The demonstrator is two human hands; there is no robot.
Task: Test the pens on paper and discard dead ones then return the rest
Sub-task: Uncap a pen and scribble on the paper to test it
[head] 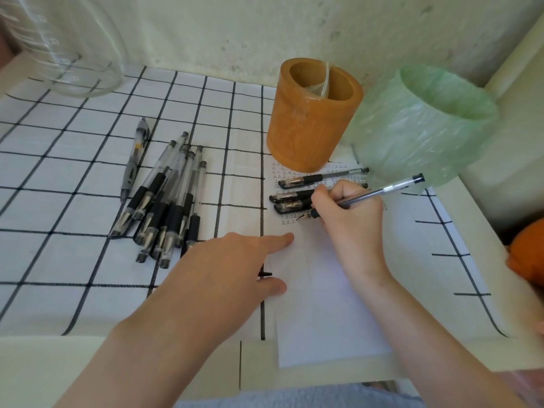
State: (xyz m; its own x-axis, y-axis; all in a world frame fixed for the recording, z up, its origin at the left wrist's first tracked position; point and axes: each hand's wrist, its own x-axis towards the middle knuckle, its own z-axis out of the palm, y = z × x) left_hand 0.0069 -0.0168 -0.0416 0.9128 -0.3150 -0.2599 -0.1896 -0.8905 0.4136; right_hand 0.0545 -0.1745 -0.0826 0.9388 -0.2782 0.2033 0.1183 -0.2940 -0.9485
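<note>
1. Presently: pen (379,191) in right hand (350,213), in front of the cup (312,119), tip down on the paper (329,304) beside rows of small test marks.
2. Grip: thumb and fingers pinch the pen low, at the black sleeve near the tip. The barrel leans back toward the bin (426,125), which stands right of the cup.
3. Left hand (229,272): fingers straight, palm down, pressing the paper's left edge, front-left of the cup. A small black piece (265,273) shows under it; cannot tell what it is.
4. Handling, judged: pen light, stiff, slim. The clear barrel is likely slick, so the rubber sleeve is the surer hold. Paper thin, likely to slide on the cloth (73,201), so it needs pinning.
5. On the paper just in front of the cup lie three pens (297,195). The pile (164,207) lies to the cup's left, well apart.
</note>
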